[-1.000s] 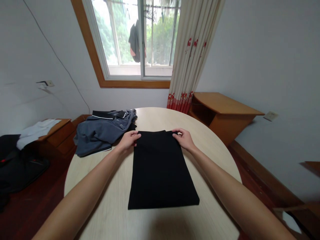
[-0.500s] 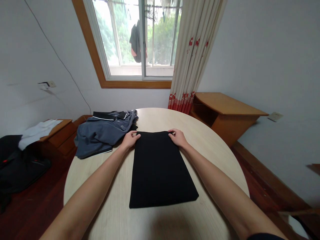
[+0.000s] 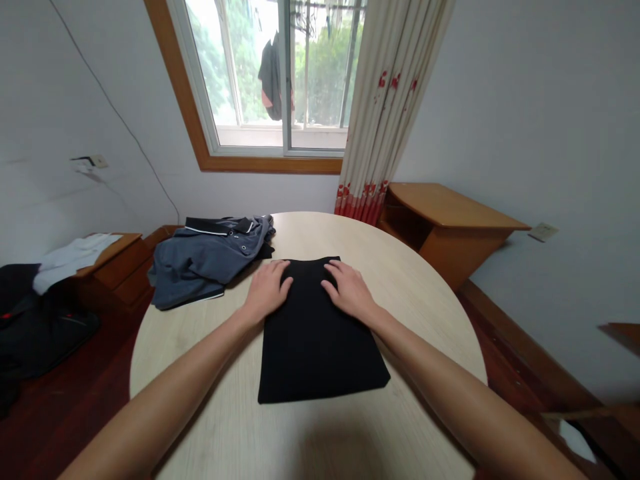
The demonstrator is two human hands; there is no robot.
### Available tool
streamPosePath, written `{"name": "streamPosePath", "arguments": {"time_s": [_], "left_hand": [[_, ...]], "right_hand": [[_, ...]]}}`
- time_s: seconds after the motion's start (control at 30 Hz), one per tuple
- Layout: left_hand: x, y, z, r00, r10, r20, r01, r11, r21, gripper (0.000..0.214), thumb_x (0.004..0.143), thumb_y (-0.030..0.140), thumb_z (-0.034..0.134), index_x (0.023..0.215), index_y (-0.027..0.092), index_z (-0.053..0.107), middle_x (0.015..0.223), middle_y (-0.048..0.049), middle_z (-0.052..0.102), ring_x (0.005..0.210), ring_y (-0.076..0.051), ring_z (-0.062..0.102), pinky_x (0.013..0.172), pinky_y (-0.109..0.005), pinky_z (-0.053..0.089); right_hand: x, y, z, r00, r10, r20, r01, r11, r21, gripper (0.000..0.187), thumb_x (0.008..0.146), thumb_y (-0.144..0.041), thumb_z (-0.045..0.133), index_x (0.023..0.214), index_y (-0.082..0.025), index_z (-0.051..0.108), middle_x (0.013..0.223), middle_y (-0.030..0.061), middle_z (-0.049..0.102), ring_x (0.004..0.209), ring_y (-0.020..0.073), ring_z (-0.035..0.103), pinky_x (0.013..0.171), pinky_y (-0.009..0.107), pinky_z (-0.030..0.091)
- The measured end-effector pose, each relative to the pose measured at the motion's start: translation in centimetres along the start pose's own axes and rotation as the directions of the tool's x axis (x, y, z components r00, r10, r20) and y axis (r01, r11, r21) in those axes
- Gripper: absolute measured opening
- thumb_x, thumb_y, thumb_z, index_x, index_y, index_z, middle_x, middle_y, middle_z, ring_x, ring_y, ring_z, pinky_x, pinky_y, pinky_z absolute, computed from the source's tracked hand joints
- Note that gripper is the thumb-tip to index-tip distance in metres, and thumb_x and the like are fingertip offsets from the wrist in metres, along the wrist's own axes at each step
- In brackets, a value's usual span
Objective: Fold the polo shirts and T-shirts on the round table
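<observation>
A black folded piece of cloth lies flat on the round pale wooden table, its wider end towards me. My left hand rests on its far left corner, fingers spread and thumb apart. On the far right side of the cloth lies my right hand, palm down with the fingers loosely stretched. Both hands touch the cloth without gripping it. What kind of garment the cloth is, I cannot tell.
A crumpled grey-blue polo shirt with a black collar sits at the table's far left. Behind stand a wooden desk on the right and a curtain by the window. A small wooden cabinet is at left.
Both hands have let go of the cloth's far corners and now lie flat on its surface, slightly nearer to me. The view has shifted a little.
</observation>
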State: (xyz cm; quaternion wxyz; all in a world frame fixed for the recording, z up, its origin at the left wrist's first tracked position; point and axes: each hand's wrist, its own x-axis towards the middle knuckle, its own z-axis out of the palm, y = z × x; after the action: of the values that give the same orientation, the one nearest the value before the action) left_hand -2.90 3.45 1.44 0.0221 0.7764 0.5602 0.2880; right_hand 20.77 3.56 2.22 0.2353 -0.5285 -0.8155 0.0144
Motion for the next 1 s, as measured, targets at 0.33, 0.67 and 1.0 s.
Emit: {"name": "streamPosePath", "arguments": {"time_s": [0.33,0.67,1.0], "left_hand": [[-11.0,4.1,-0.5,0.891,0.261,0.373,-0.300,0.953,0.050,0.064,0.102,0.054,0.038,0.155,0.018,0.038,0.164,-0.0091,0.030,0.153,-0.028,0.023,0.123,-0.053,0.020],[-7.7,2.5,-0.9,0.899,0.215,0.381,-0.260,0.963,0.069,0.071,0.100,0.062,0.034,0.155,0.018,0.038,0.165,-0.0097,0.025,0.154,-0.029,0.018,0.123,-0.054,0.018],[3.0,0.0,5.2,0.957,0.058,0.283,-0.083,0.994,0.074,0.058,0.100,0.044,0.041,0.150,0.015,0.045,0.161,-0.0164,0.033,0.152,-0.032,0.024,0.122,-0.058,0.017]], "right_hand": [[-11.7,-3.3,-1.0,0.960,-0.011,0.280,0.047,0.991,-0.122,0.061,0.103,-0.046,0.036,0.155,-0.013,0.039,0.162,0.0109,0.030,0.152,0.0287,0.025,0.123,0.054,0.020],[-8.7,-2.6,-2.2,0.962,0.069,0.263,-0.015,0.979,-0.204,0.065,0.103,-0.052,0.031,0.152,-0.011,0.045,0.159,0.0167,0.037,0.148,0.0326,0.034,0.121,0.058,0.023],[3.3,1.2,3.7,0.948,0.050,0.315,-0.017,0.994,-0.106,0.061,0.103,-0.045,0.035,0.156,-0.014,0.035,0.165,0.0108,0.025,0.155,0.0258,0.018,0.123,0.055,0.016]]}}
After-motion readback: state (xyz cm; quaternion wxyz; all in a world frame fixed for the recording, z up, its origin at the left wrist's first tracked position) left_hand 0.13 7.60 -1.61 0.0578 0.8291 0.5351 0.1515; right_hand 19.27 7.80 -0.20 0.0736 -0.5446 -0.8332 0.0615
